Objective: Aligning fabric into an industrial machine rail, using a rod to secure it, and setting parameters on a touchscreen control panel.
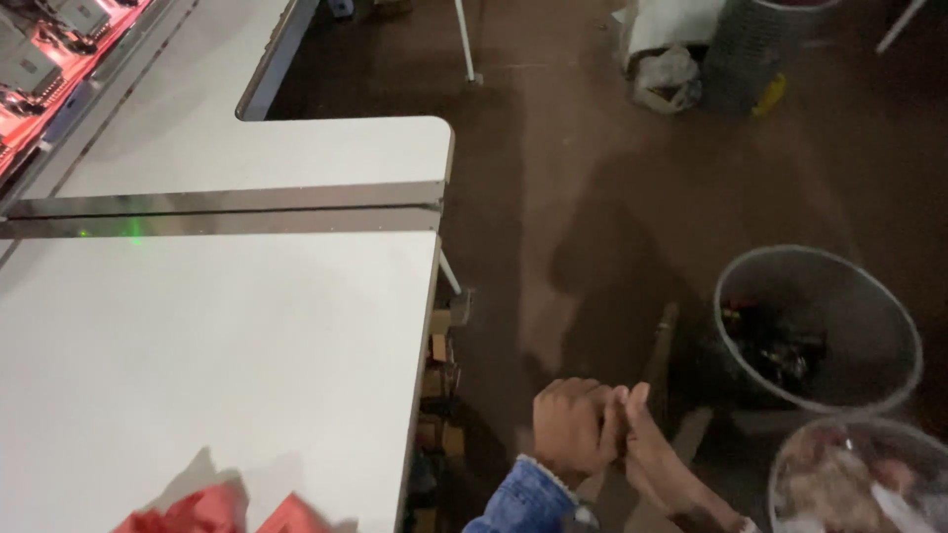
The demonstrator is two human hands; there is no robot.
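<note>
Where the white table [197, 336] fills the left of the view, its right edge runs down from about 12 o'clock to 6 o'clock, and red cloth [212, 511] lies at its near edge around 7 o'clock. A metal strip [227, 207] crosses the table at 10 o'clock. Right of that edge the dark brown floor [592, 197] lies open up toward 1 o'clock. At about 5 o'clock the left hand [573, 424], curled into a loose fist above a denim cuff [523, 498], presses against the right hand [657, 449], whose fingers point upward; whether anything sits between them cannot be told. Just right stand a mesh bin [820, 331] and a second bin [859, 479].
</note>
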